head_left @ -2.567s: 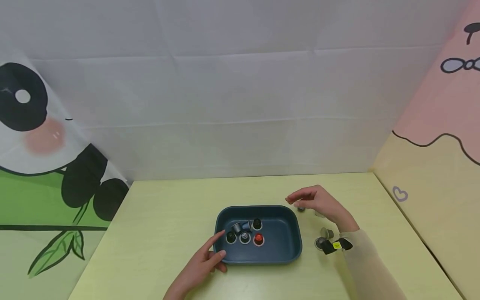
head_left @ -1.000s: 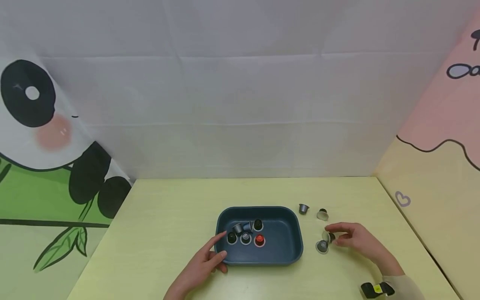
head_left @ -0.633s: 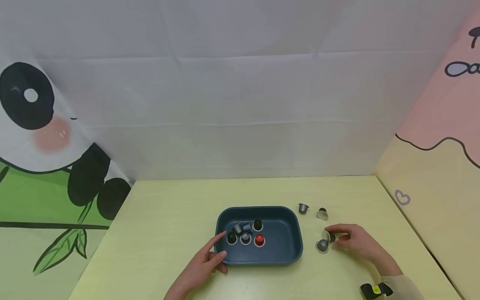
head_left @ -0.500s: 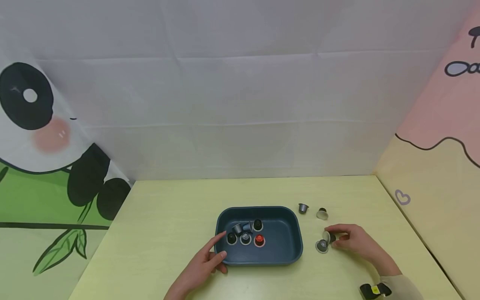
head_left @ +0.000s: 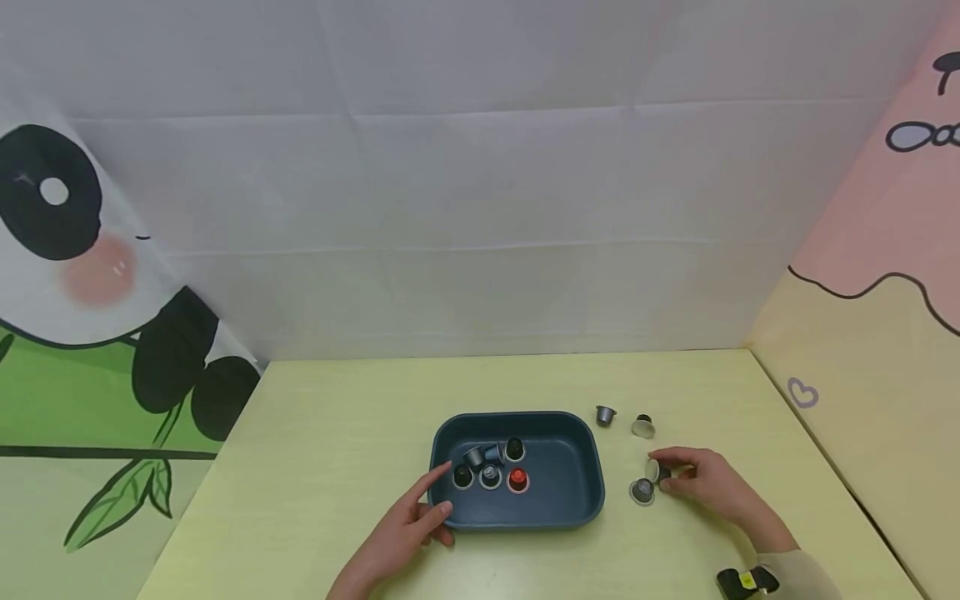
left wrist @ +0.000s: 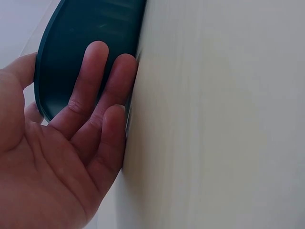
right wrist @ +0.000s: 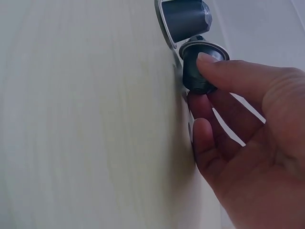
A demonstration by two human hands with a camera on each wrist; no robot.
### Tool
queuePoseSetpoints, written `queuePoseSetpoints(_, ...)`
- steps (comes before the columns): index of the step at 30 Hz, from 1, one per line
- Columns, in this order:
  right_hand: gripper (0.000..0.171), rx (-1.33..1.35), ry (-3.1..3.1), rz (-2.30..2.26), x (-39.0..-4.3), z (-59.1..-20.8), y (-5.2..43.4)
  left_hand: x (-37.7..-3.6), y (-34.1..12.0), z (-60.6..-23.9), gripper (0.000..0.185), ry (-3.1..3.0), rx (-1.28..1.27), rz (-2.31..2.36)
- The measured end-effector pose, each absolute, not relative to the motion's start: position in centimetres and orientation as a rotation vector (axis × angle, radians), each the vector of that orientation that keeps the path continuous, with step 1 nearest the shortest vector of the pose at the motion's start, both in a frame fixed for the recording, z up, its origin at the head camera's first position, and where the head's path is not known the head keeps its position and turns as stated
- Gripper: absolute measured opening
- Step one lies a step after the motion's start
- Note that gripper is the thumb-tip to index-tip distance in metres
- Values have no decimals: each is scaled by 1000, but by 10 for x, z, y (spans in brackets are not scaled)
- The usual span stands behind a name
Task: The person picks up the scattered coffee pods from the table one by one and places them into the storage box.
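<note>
Right hand (head_left: pixel 708 483) came back from the far capsules and now pinches a dark capsule (head_left: pixel 660 472) lying on the pale yellow-green counter (head_left: pixel 337 433), right of the blue tray (head_left: pixel 592 500); white backdrop and panda print behind. Left wrist view: left hand (left wrist: pixel 66 143) rests flat, fingers straight, against the tray's wall. Right wrist view: thumb and finger pinch the capsule, touching a grey capsule (right wrist: pixel 186 18).
</note>
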State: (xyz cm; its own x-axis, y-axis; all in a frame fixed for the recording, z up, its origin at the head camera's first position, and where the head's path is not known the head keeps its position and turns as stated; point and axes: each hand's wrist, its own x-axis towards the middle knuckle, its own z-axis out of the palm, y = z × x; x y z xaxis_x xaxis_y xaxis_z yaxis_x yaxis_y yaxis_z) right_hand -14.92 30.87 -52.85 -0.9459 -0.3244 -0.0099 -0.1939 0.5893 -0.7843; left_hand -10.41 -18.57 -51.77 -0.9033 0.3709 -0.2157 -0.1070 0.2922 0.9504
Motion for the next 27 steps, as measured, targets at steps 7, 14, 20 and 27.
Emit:
queuePoseSetpoints(7,37,-401,2710,-1304,-149,-531,310,-105,-186,-518,60,2176,257,1645)
queuePoseSetpoints(14,36,-394,2675,-1399,-149,-531,312,-106,-185,-516,60,2182,271,1638)
queuePoseSetpoints(20,36,-416,2600,-1439,-147,-527,311,-107,-186,-516,59,2177,272,1644)
queuePoseSetpoints(27,37,-424,2669,-1278,-148,-528,307,-105,-186,-517,60,2170,265,1650)
